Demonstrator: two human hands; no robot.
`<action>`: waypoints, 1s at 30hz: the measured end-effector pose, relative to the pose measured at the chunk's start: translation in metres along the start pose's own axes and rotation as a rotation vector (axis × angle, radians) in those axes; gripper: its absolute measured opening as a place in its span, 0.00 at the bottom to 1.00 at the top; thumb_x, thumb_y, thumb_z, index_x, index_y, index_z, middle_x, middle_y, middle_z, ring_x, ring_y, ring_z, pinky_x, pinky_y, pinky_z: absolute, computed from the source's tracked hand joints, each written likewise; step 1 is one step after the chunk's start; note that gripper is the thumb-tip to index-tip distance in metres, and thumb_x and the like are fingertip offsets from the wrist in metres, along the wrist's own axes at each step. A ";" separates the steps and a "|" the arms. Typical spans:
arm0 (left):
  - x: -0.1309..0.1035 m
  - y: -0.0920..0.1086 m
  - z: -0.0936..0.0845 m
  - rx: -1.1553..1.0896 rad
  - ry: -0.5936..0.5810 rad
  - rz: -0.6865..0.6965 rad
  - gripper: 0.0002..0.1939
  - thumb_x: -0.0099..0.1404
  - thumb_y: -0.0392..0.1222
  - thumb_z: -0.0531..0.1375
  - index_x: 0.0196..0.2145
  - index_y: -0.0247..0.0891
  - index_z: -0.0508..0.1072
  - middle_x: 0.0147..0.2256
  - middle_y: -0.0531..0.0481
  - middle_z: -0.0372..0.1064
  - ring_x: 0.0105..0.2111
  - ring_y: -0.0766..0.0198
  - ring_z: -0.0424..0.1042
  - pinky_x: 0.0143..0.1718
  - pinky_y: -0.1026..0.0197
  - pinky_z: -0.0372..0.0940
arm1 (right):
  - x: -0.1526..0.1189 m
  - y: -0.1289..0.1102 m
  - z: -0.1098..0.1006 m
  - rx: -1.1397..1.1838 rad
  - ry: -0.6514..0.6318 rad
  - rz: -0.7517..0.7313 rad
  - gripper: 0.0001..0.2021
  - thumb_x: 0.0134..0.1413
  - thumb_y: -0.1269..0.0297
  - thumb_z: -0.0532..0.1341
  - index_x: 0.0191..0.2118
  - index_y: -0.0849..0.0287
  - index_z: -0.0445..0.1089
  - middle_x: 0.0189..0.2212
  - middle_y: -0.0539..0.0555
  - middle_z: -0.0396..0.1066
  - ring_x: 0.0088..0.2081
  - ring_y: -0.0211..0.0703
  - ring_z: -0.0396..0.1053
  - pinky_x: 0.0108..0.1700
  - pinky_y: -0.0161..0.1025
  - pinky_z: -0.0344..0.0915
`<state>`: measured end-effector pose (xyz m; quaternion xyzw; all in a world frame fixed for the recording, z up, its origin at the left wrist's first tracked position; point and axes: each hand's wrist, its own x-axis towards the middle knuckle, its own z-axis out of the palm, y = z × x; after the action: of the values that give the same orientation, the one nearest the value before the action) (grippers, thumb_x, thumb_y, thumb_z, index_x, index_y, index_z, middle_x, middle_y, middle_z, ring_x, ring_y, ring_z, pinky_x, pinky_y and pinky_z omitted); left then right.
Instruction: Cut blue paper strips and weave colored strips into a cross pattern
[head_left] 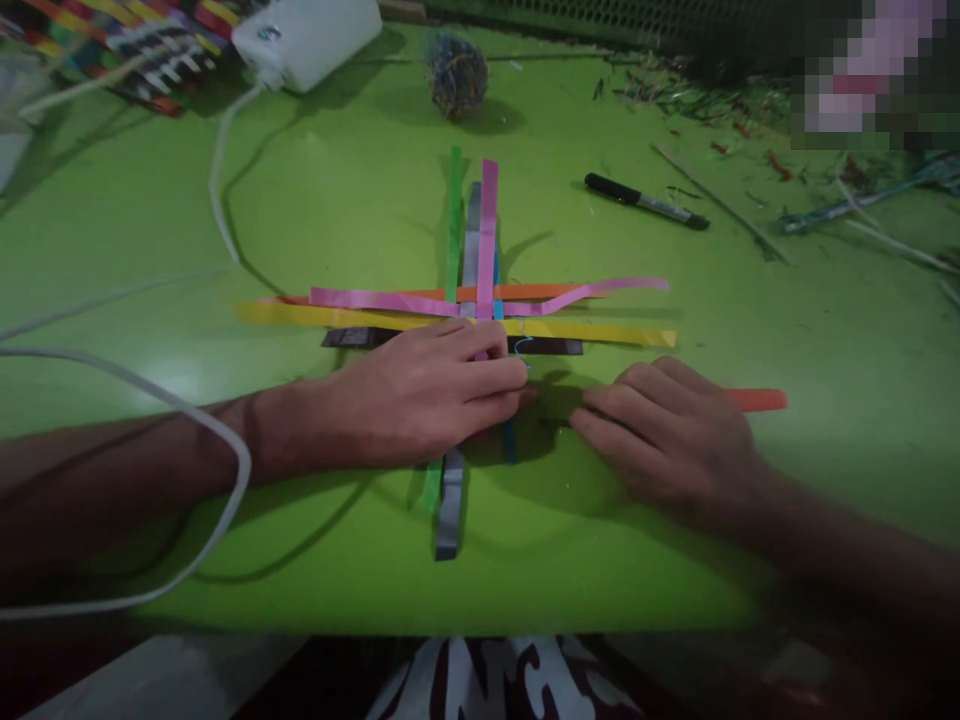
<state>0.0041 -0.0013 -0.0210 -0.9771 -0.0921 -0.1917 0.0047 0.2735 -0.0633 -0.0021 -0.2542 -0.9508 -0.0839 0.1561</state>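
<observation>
Coloured flat strips cross each other in a loose weave on the green table. Lengthwise run a grey strip [448,515], a green strip [454,220], a pink strip [488,215] and a blue strip [511,440]. Across them lie a yellow strip [600,330], an orange strip [555,291], a black strip [551,346] and another pink strip [375,299]. My left hand [442,385] rests over the crossing with curled fingers closed on the strips; its fingertips are partly hidden. To the right, my right hand [671,425] is closed around a red strip [759,400], whose far end sticks out behind the knuckles.
A black marker [645,200], a thin stick [724,205] and scattered scraps [675,95] lie at the back right. Behind the strips sits a tangled ball [456,75]. A white power adapter [311,45] trails a cable [217,190], which also loops over my left forearm.
</observation>
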 end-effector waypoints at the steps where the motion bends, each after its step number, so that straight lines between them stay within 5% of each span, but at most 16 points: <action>1: 0.000 0.000 0.000 -0.005 -0.016 -0.001 0.09 0.77 0.34 0.55 0.42 0.33 0.76 0.39 0.48 0.74 0.41 0.58 0.67 0.40 0.56 0.63 | 0.001 -0.001 0.000 0.007 -0.002 0.011 0.07 0.68 0.74 0.57 0.45 0.63 0.72 0.36 0.54 0.76 0.34 0.44 0.64 0.34 0.42 0.59; 7: -0.002 -0.002 0.000 -0.050 -0.030 0.016 0.10 0.77 0.36 0.54 0.44 0.34 0.76 0.40 0.47 0.73 0.43 0.55 0.67 0.42 0.55 0.65 | 0.008 -0.008 0.002 0.107 0.023 0.116 0.13 0.70 0.75 0.54 0.34 0.63 0.71 0.28 0.53 0.70 0.32 0.42 0.61 0.35 0.42 0.61; 18: -0.001 -0.001 0.000 -0.045 -0.011 0.010 0.10 0.76 0.36 0.55 0.44 0.33 0.77 0.38 0.45 0.73 0.42 0.54 0.67 0.41 0.52 0.67 | 0.004 -0.009 0.008 0.045 0.116 0.104 0.09 0.63 0.79 0.57 0.35 0.60 0.71 0.27 0.52 0.68 0.31 0.43 0.59 0.32 0.42 0.61; 30: 0.001 0.000 -0.002 -0.096 -0.080 -0.036 0.18 0.79 0.36 0.49 0.46 0.35 0.79 0.38 0.46 0.71 0.44 0.56 0.68 0.44 0.55 0.66 | 0.000 -0.010 0.011 0.074 0.036 0.142 0.10 0.61 0.80 0.59 0.32 0.59 0.70 0.29 0.52 0.68 0.32 0.43 0.59 0.34 0.42 0.62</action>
<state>0.0037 -0.0011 -0.0188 -0.9813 -0.1006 -0.1567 -0.0495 0.2654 -0.0695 -0.0135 -0.3137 -0.9298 -0.0419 0.1881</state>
